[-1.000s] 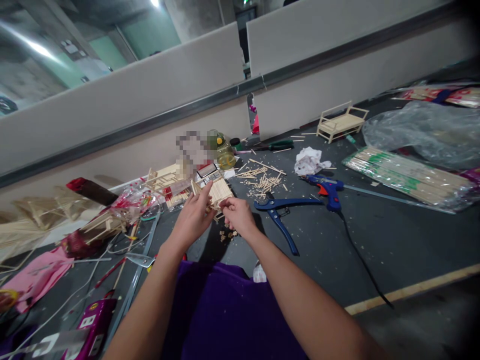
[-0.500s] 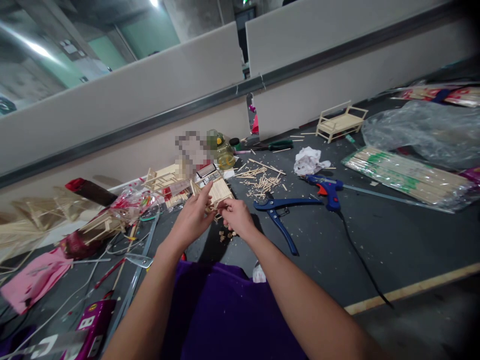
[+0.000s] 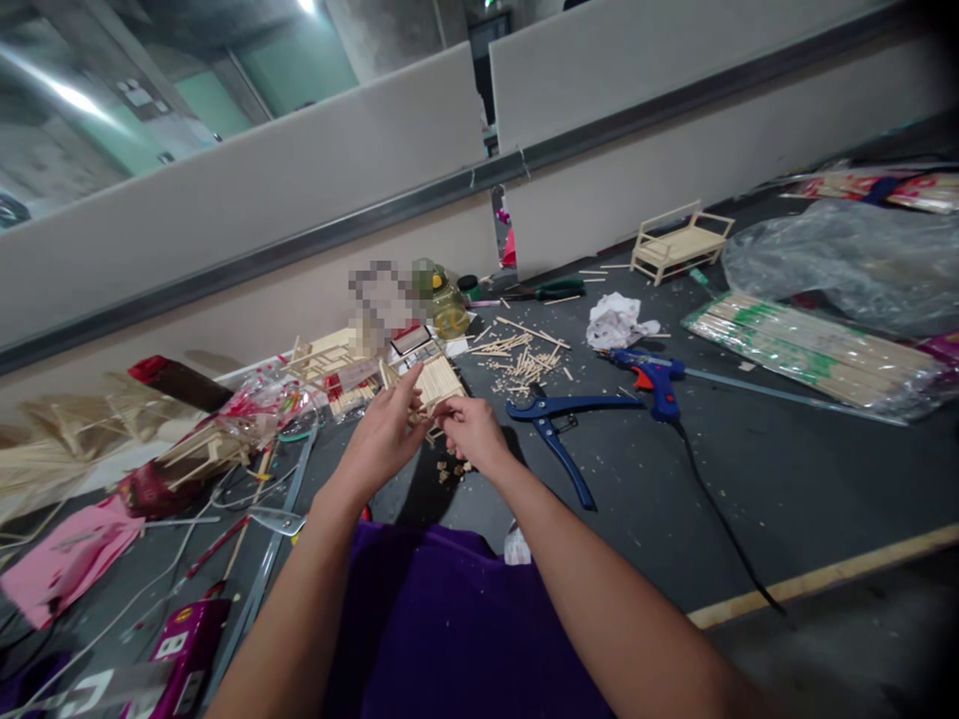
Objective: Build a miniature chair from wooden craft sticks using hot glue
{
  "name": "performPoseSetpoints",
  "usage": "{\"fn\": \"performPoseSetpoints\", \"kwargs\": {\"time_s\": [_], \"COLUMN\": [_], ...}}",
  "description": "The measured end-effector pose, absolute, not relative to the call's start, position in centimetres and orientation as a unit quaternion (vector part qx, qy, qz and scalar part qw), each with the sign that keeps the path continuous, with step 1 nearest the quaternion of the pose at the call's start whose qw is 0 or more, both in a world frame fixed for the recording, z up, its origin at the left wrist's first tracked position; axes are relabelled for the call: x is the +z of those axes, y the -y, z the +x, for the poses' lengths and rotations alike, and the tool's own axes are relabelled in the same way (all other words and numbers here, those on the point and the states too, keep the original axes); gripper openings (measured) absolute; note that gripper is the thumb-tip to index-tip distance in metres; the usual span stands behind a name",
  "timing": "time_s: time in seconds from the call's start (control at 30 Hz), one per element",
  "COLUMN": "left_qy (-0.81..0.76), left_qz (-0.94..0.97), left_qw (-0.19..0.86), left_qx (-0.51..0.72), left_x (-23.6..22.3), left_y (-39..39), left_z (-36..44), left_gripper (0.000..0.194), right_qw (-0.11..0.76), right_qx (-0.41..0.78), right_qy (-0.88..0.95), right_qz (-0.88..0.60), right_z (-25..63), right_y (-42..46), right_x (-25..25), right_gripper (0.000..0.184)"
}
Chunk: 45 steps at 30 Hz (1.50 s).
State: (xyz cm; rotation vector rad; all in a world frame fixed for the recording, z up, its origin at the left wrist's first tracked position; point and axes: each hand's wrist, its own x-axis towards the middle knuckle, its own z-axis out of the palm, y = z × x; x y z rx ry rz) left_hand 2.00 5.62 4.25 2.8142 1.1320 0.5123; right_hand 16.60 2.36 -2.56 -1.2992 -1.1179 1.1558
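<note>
A small slatted model made of wooden sticks [image 3: 441, 381] is held between my two hands near the middle of the table. My left hand [image 3: 384, 429] grips its left side, the fingers partly hidden behind the sticks. My right hand [image 3: 474, 431] is closed at the model's near right edge, with fingertips pinched against it. Whether a separate small stick is in that pinch cannot be made out. Just beyond lies a pile of cut sticks [image 3: 524, 361]. Blue cutting pliers [image 3: 558, 424] rest to the right of my right hand.
A blue glue gun [image 3: 659, 384] with a black cord lies right of the pliers. Behind it are crumpled tissue [image 3: 618, 322] and a finished miniature bench [image 3: 681, 245]. Bagged sticks [image 3: 816, 350] are far right. Wrappers [image 3: 262, 404], cables and a purple power strip [image 3: 187, 649] crowd the left.
</note>
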Motion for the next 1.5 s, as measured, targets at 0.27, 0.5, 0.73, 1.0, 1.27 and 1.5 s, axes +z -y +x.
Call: {"fn": "performPoseSetpoints", "kwargs": {"time_s": [0.27, 0.5, 0.73, 1.0, 1.27, 1.5], "left_qy": [-0.377, -0.375, -0.378, -0.380, -0.387, -0.398], "left_qz": [0.909, 0.909, 0.908, 0.904, 0.898, 0.891], "left_qw": [0.039, 0.032, 0.026, 0.060, 0.108, 0.114], "left_qx": [0.173, 0.179, 0.180, 0.186, 0.177, 0.186], "left_x": [3.9, 4.0, 3.7, 3.7, 4.7, 4.4], "left_y": [-5.9, -5.8, -5.9, -5.9, -5.5, -5.7], "left_z": [2.0, 2.2, 2.2, 2.0, 2.2, 2.1], "left_gripper": [0.076, 0.078, 0.076, 0.076, 0.071, 0.070], "right_qw": [0.507, 0.504, 0.497, 0.500, 0.483, 0.489], "right_qx": [0.471, 0.476, 0.458, 0.451, 0.438, 0.427], "right_qy": [0.472, 0.471, 0.489, 0.493, 0.502, 0.506], "right_qz": [-0.546, -0.545, -0.552, -0.551, -0.568, -0.568], "right_z": [16.6, 17.0, 17.1, 16.9, 16.9, 16.9], "right_y": [-2.6, -2.5, -2.4, -2.3, -2.3, -2.3], "right_x": [-3.0, -2.8, -2.7, -2.6, -2.6, -2.6], "right_gripper": [0.016, 0.013, 0.013, 0.016, 0.017, 0.017]}}
